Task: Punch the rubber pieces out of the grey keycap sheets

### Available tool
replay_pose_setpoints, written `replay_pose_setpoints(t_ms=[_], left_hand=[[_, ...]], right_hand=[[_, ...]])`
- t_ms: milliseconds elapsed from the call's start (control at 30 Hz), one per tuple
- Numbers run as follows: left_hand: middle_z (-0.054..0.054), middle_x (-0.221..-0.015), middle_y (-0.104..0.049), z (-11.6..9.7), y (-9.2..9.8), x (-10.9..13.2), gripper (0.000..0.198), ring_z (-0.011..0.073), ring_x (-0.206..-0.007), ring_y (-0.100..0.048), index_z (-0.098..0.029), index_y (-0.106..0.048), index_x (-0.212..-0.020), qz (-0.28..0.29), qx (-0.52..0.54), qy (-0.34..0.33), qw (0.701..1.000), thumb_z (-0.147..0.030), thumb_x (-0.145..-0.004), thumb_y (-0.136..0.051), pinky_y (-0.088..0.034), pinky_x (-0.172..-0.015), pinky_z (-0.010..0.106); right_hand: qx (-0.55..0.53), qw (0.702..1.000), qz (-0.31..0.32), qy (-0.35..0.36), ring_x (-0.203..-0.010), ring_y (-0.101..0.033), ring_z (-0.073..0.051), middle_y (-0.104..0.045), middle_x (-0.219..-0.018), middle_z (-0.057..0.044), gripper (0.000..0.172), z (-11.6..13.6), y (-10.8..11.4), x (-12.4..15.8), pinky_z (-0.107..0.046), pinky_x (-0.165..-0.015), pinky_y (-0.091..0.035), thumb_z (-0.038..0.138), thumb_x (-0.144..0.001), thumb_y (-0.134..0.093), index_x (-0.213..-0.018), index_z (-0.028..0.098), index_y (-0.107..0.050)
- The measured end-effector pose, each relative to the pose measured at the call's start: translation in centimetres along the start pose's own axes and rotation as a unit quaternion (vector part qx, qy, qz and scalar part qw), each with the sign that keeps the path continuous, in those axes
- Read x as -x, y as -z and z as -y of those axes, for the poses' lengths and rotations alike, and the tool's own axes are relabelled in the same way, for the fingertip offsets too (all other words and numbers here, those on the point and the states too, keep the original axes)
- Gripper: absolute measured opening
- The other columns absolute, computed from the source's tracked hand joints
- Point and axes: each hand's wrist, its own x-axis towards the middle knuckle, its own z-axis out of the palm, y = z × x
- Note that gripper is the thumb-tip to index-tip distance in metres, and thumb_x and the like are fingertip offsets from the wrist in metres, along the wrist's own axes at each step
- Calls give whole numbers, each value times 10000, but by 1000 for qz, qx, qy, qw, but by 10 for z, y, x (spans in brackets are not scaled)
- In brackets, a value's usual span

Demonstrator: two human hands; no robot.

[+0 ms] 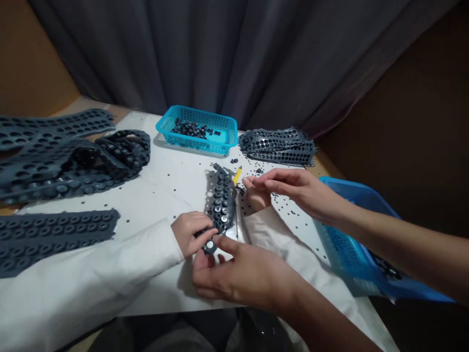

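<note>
My left hand (192, 233), in a white sleeve, is closed around the near end of a dark grey rubber strip (222, 195) studded with round knobs. Beside the strip's right edge, my right hand (257, 197) has its fingers curled together; whatever they hold is hidden. A co-worker's bare hand (238, 274) reaches in from the right and touches the strip's near end beside my left fingers. The co-worker's other hand (289, 185) partly covers my right hand, fingertips close to mine. A small yellow piece (237, 174) with a dark tip lies near the strip's far end.
Behind stands a turquoise basket (198, 146) holding small black parts. Perforated rubber sheets (278, 145) lie at back right, with more sheets (54, 161) on the left. A blue basket (340, 249) stands right. Small black discs are scattered over the white table (164, 195).
</note>
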Motion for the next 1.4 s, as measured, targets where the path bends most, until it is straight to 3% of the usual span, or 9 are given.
replay_pose_setpoints(t_ms=[100,200,433,633,733,833,900,1067,1400], left_hand=[[21,-616,-666,8,4,-5,248,137,-577,-580,-159,-657,-687,-29,26,108,993,-345,-793,-531,-431,-551,223],[22,-620,-668,21,4,-9,269,147,-585,-589,-138,-656,-678,-42,118,173,977,-376,-765,-563,-449,-552,231],[8,-627,-642,17,0,-8,291,101,-482,-513,-132,-641,-776,-61,331,275,900,-378,-627,-682,-406,-437,206],[-21,-586,-616,13,1,-9,284,119,-529,-553,-154,-579,-756,-63,411,302,858,-337,-583,-708,-444,-513,224],[-16,-628,-636,16,1,-9,269,140,-601,-583,-172,-550,-756,-89,424,282,856,-345,-607,-692,-459,-609,255],[-1,-702,-648,20,3,-9,241,146,-690,-583,-175,-591,-779,-124,387,253,878,-345,-632,-677,-442,-664,249],[15,-728,-647,23,5,-10,244,142,-684,-565,-168,-628,-770,-141,359,254,887,-373,-642,-659,-423,-619,234],[33,-683,-642,24,7,-12,265,121,-583,-518,-152,-648,-699,-157,358,292,873,-395,-595,-662,-381,-527,225],[4,-624,-625,17,5,-13,180,108,-550,-513,-164,-642,-650,-158,333,312,875,-319,-563,-671,-371,-511,215]], right_hand=[[-1,1000,21,10,-798,-593,-161,-663,-802,-33,159,5,-8,-23,-312,-760,-458,301,-735,-646,-847,195,-686],[-7,1000,27,13,-795,-593,-152,-667,-835,-37,153,6,-14,-38,-287,-724,-472,283,-736,-642,-846,182,-677],[-71,997,26,-34,-735,-609,-141,-664,-800,-49,167,-8,-14,-40,-279,-692,-488,284,-749,-633,-843,147,-641],[-87,991,73,-70,-649,-594,-114,-659,-778,-38,188,1,-22,-36,-251,-617,-497,256,-731,-659,-875,138,-638],[-76,991,89,-70,-644,-585,-103,-665,-806,-41,206,6,-27,-35,-232,-590,-480,263,-728,-665,-895,143,-647],[-95,989,81,-79,-618,-561,-86,-658,-782,-34,233,4,-29,-37,-218,-573,-450,269,-726,-670,-921,144,-652],[-132,984,71,-93,-600,-543,-81,-642,-747,-27,245,0,-30,-39,-222,-571,-437,273,-734,-664,-941,141,-650],[-191,975,56,-101,-593,-515,-69,-616,-730,-11,243,-7,-34,-38,-231,-599,-425,273,-746,-656,-950,141,-642],[-178,968,47,-172,-450,-520,-77,-578,-615,21,280,-3,-43,-31,-182,-403,-367,322,-693,-704,-913,188,-594]])
